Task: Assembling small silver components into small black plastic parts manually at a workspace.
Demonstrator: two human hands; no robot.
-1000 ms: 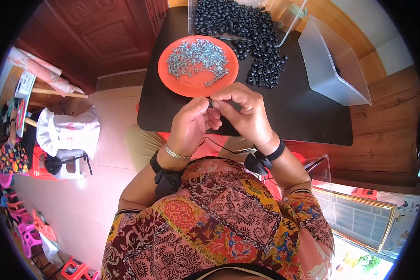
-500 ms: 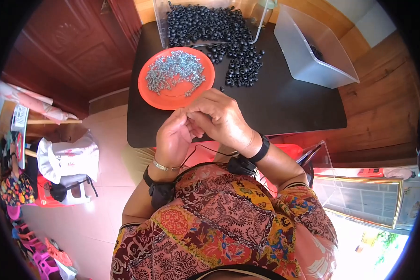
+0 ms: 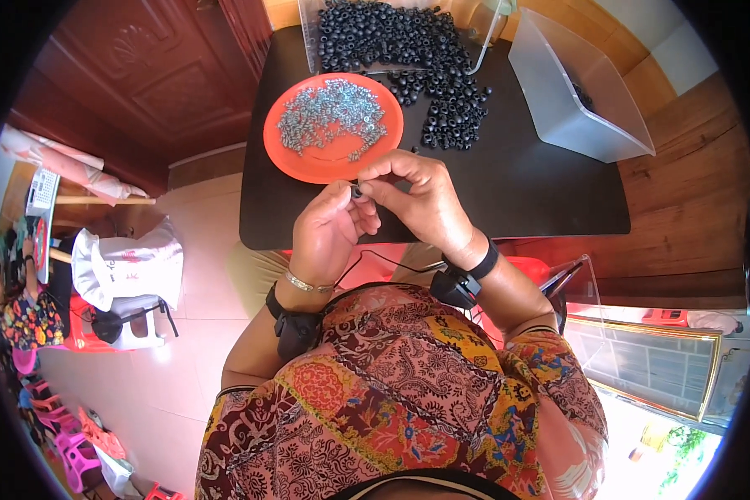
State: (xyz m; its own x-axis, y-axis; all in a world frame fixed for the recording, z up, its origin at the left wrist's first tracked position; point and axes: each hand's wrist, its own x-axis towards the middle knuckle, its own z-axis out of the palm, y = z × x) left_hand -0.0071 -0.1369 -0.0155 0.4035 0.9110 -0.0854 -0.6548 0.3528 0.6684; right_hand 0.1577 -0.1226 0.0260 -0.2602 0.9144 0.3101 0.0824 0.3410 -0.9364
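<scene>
Just in front of the orange-red plate [image 3: 312, 171], my two hands meet above the near edge of the dark table. Between its thumb and fingertips my left hand [image 3: 321, 237] grips a small black round part [image 3: 357, 191] with a hole in it. My right hand [image 3: 425, 204] is closed in a pinch right at that part; whatever is between its fingertips is too small to make out. Many small silvery metal pieces [image 3: 333, 112] lie on the plate. Loose black round parts [image 3: 454, 121] like the held one are heaped beyond it.
A clear box [image 3: 310, 37] lies at the far side, with black parts spilling from it. At the far right stands a translucent bin [image 3: 550, 104] with something dark inside. A white bag [image 3: 129, 267] rests on a stool at left, and another person [image 3: 29, 308] sits beyond.
My right fingers have lifted and turned slightly, so the black part in my left fingertips now shows. The whole view has shifted a little, moving table and hands rightward in the picture.
</scene>
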